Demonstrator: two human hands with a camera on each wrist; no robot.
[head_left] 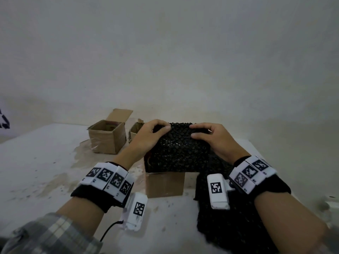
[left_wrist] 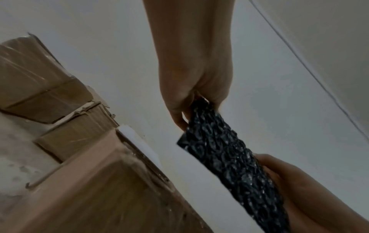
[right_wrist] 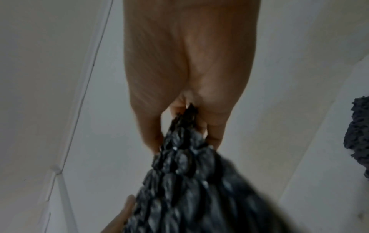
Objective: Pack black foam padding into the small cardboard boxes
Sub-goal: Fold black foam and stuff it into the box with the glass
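Note:
A sheet of black bubbly foam padding hangs upright over a small cardboard box at the table's middle, and its lower edge hides the box's opening. My left hand pinches the sheet's top left edge. My right hand pinches the top right edge. In the left wrist view my left hand grips one end of the foam padding and my right hand the other. The right wrist view shows my right hand pinching the foam padding.
An open cardboard box with a raised flap stands at the back left, with a second box partly hidden behind my left hand. A pile of black foam lies under my right forearm. The white table meets a plain wall.

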